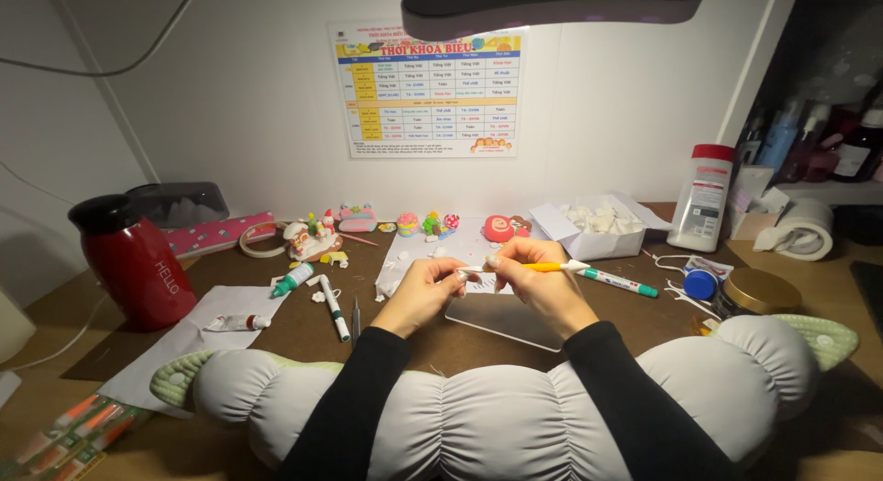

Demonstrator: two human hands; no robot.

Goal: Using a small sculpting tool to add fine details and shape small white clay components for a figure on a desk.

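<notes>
both hands meet at the centre of the counter [303,329], above a pale flat board [506,320]. the left hand [425,292] is curled, its fingertips pinching a tiny white piece [463,274] that is too small to make out. the right hand [533,279] is closed around a yellow tool [543,267], whose tip points toward nine o'clock and meets the white piece between the two hands. both black sleeves rest on a grey padded cushion [515,417] at six o'clock.

just past the right hand, toward three o'clock, a green-and-white marker [618,281] lies on the counter. at one o'clock an open white box [593,228] holds white lumps, with a red-capped bottle [704,198] beside it. at three o'clock are a blue cap [701,284] and a gold-lidded jar [759,292]. a row of small coloured clay figures [409,225] stands at twelve o'clock along the wall. toward nine o'clock lie a white pen [334,308], a small tube [236,323] on paper, and a red flask [133,260].
</notes>
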